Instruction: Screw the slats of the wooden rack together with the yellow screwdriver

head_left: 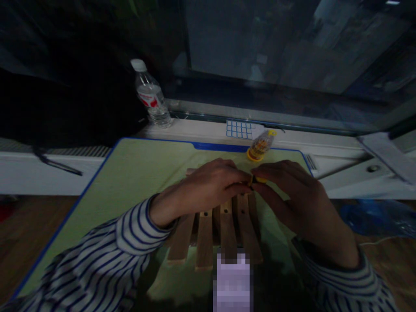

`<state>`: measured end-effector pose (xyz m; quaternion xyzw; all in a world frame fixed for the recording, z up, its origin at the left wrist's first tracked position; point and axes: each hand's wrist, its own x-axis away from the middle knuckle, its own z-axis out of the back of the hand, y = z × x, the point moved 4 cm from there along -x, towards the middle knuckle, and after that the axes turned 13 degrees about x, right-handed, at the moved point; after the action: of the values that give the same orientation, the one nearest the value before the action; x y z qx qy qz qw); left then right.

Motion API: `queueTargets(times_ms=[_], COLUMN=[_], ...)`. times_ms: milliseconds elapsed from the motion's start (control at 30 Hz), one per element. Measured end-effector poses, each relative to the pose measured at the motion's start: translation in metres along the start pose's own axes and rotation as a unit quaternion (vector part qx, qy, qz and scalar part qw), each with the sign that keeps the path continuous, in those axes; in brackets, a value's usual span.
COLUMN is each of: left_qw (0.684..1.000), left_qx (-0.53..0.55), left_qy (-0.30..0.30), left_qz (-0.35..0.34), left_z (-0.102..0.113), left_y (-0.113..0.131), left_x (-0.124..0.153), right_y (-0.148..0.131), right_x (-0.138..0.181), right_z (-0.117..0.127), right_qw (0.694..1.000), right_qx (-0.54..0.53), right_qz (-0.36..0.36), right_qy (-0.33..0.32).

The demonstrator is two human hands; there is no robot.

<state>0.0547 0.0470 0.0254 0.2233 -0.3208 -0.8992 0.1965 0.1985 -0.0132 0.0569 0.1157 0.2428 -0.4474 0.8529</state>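
Note:
Above the wooden slats point(204, 242), my left hand point(208, 184) and my right hand point(295, 195) meet at their fingertips. A small yellow piece point(261, 179) is pinched in my right fingers; its kind does not show. My left thumb and fingers are closed at its left end, on something too small and dark to make out. The slats lie side by side on the folding table, with dark round holes near their upper ends. My left hand and forearm cover part of them. Just beyond my fingertips stands a small clear container point(261, 145) with yellow ends.
The pale green tabletop point(143, 169) has a blue rim. On the white sill behind it are a water bottle point(152, 97) and a blue-gridded white sheet point(238, 129). A dark bag point(65, 108) sits at left. Blue plastic point(373, 216) lies low at right. A pixelated patch covers the bottom centre.

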Motion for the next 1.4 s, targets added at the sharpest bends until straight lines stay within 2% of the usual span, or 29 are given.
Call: queueTargets(times_ms=[467,633,900,1400], left_qw=[1.000,1.000,0.997,0.994], left_qx=[0.003,-0.005,-0.049,-0.083], left_qy=[-0.018,-0.010,-0.058,-0.066], left_qz=[-0.007,-0.006,0.006,0.012], left_z=[0.006,0.012,0.000,-0.001], left_y=[0.000,-0.010,-0.019,-0.019], left_x=[0.002,0.002,0.000,0.001], right_y=[0.001,0.001,0.005,0.007], right_x=[0.001,0.000,0.001,0.003], right_z=[-0.002,-0.003,-0.002,-0.003], right_qw=[1.000,1.000,0.996,0.997], right_qx=[-0.011,-0.016,-0.060,-0.065], right_qz=[-0.004,-0.012,-0.009,-0.018], right_qy=[-0.001,-0.004,-0.062,-0.037])
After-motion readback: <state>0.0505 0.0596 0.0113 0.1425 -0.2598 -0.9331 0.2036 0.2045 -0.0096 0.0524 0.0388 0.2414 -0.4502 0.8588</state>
